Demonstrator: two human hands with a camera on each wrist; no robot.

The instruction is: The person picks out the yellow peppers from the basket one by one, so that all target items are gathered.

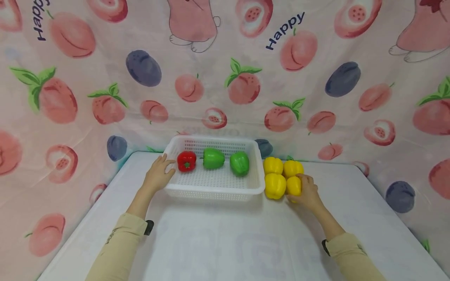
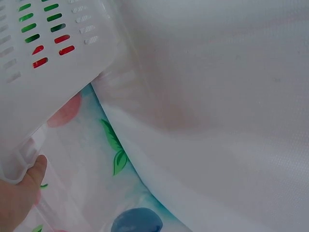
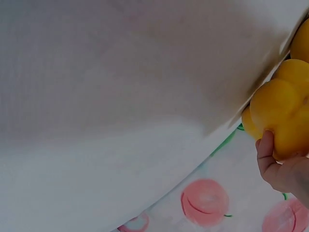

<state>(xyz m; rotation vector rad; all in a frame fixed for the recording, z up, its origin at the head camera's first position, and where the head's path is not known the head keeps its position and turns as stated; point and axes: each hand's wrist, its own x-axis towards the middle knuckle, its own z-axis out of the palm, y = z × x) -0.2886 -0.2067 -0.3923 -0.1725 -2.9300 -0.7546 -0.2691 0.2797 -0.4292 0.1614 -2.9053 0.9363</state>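
A white plastic basket (image 1: 214, 190) stands near the back of the table, holding a red bell pepper (image 1: 186, 161) and two green bell peppers, one in the middle (image 1: 213, 158) and one at the right (image 1: 240, 163). My left hand (image 1: 157, 175) grips the basket's left rim; in the left wrist view a fingertip (image 2: 40, 166) bends against the rim's edge. Several yellow bell peppers (image 1: 275, 186) are grouped against the basket's right side. My right hand (image 1: 308, 194) holds the front right yellow bell pepper (image 1: 293, 185), fingers and thumb on either side. Its underside is partly hidden.
A white cloth (image 1: 218, 242) covers the table, whose back edge lies just behind the basket. Behind it hangs a fruit-print curtain (image 1: 211, 66). The other yellow peppers (image 1: 273, 165) touch or nearly touch the held one.
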